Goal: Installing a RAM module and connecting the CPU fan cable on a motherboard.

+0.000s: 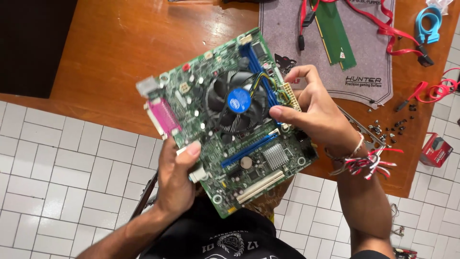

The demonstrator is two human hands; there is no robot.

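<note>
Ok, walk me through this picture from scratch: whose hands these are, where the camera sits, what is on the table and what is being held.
There is no machine here, only one person with bare hands. The single picture comes from a camera on that person's head, looking down. Both hands hold a green computer motherboard above a wooden table. The left hand grips its lower edge, thumb on top. The right hand grips the other side, beside the round cooler fan. On the table lie a grey mat, a green memory stick, red cables, small loose screws and a red box.
</note>
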